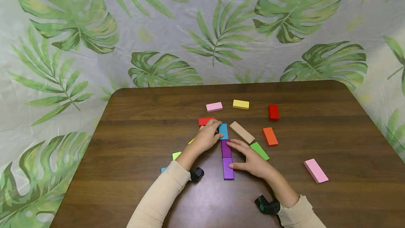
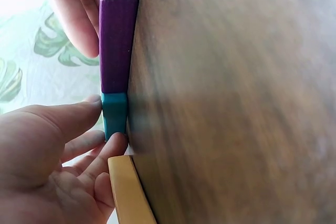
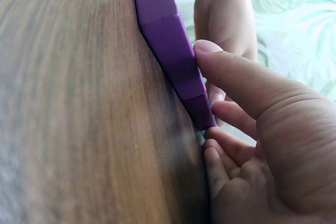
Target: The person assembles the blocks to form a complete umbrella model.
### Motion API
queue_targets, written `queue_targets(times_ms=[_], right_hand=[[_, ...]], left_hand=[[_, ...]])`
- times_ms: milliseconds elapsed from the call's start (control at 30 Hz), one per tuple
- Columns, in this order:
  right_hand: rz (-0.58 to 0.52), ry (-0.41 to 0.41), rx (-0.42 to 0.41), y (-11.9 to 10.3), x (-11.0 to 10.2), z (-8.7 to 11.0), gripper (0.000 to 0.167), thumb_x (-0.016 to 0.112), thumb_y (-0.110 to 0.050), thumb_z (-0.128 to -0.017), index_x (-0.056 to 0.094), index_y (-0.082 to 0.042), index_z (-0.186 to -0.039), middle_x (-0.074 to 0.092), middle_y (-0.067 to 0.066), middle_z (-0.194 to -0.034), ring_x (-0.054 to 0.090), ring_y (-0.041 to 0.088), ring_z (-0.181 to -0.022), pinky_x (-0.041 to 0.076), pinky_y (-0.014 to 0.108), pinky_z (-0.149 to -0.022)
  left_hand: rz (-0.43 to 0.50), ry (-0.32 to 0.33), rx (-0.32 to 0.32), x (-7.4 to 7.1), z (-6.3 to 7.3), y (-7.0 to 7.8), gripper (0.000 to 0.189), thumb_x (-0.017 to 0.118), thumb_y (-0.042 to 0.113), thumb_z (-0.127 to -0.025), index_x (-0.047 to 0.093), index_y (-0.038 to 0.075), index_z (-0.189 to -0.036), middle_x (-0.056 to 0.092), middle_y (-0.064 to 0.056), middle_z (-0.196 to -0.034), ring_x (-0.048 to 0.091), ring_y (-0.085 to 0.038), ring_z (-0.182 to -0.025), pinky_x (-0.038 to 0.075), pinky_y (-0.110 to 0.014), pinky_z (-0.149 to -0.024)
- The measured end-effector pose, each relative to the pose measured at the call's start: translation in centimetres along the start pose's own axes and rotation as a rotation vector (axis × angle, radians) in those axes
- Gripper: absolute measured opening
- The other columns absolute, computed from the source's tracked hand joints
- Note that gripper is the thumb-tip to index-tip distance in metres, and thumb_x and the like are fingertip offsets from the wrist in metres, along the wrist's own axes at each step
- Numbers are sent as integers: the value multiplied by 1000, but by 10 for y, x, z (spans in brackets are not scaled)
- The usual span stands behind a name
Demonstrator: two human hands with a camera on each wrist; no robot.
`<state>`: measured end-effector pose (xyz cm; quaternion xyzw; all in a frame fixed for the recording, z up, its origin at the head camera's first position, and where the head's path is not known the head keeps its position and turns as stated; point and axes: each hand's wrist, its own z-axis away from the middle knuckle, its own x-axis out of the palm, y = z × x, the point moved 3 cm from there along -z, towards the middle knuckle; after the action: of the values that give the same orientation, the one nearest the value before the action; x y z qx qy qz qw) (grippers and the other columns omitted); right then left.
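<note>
A blue block [image 1: 223, 131], a dark purple block [image 1: 226, 149] and a lighter purple block [image 1: 228, 169] lie end to end in a line on the table. My left hand [image 1: 207, 136] pinches the blue block between thumb and fingertips, at the far end of the line. On the right side of the line, my right hand [image 1: 251, 159] rests its thumb against the lighter purple block and its fingertips against the dark purple one. In the left wrist view a yellow block [image 2: 128, 190] stands close beside the left fingers.
Left of the line are a red block [image 1: 205, 120], a lime block [image 1: 176, 155] and a second blue block [image 1: 163, 169], partly hidden by the left arm. A beige block [image 1: 242, 132] and green block [image 1: 260, 151] lie right of it. Farther out are several pink, yellow, red and orange blocks.
</note>
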<state>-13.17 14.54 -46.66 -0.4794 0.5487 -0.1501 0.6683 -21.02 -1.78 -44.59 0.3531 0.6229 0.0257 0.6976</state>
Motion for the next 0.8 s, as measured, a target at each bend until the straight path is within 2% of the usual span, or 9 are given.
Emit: queue_targets(times_ms=[300, 800], right_hand=[[-8, -9, 12, 0, 0, -1, 68, 72, -32, -75, 44, -13, -134, 32, 8, -140, 29, 27, -126, 28, 52, -96], [1, -7, 6, 2, 1, -1, 68, 72, -33, -76, 43, -14, -134, 31, 7, -140, 29, 27, -126, 28, 52, -96]], left_hand=[[-64, 6, -14, 1, -2, 1, 45, 61, 27, -86, 51, 8, -125, 48, -7, -122, 47, -17, -111, 35, -34, -81], [-122, 18, -25, 3, -4, 3, 44, 59, 32, -86, 52, 10, -125, 49, -5, -120, 47, -17, -111, 34, -33, -79]])
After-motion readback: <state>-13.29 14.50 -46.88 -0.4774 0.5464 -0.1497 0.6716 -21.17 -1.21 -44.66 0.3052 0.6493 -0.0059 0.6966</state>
